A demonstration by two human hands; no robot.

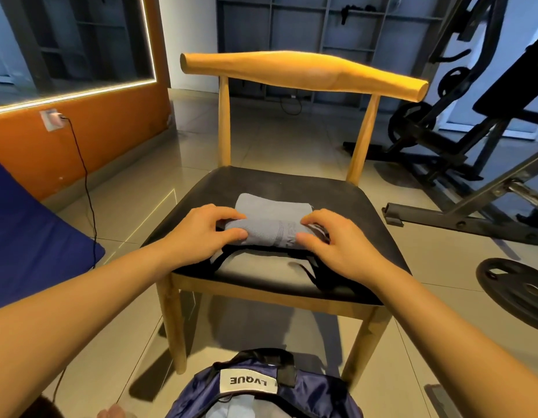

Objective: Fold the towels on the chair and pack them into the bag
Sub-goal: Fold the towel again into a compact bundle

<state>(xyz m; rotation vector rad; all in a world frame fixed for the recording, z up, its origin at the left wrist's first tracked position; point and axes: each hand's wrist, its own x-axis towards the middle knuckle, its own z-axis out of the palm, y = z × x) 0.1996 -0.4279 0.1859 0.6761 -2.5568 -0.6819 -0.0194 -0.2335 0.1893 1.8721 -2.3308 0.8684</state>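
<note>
As I view the scene through the head camera, the grey towel (270, 220) lies folded into a thick band near the middle of the chair (304, 70), on its black seat.

Left hand (201, 233): fingers curled over the top of the towel's left end, thumb pressed against its near edge, so that the end is pinched between them.

Right hand (337, 245): mirrors the left at the towel's right end, with fingers bent over the cloth and the thumb at the near side. A woven stripe with lettering runs across the towel just beside this hand; I cannot read the letters.

Black straps (319, 279): these lie on the front of the seat, partly under the towel's near edge and under both wrists. I cannot tell what they belong to.

Bag (316, 393): navy, standing on the tiled floor just before the chair's front legs, mouth upward, with a white label (248, 381) reading LVQUE. Pale cloth (231, 410) shows inside its mouth.

Surroundings: a blue mat (29, 236) at left, a black cable (87, 182) hanging from a wall socket (52, 117) on the orange wall, a weight plate (515, 291) on the floor at right, and a weight bench (472, 206) behind it.
</note>
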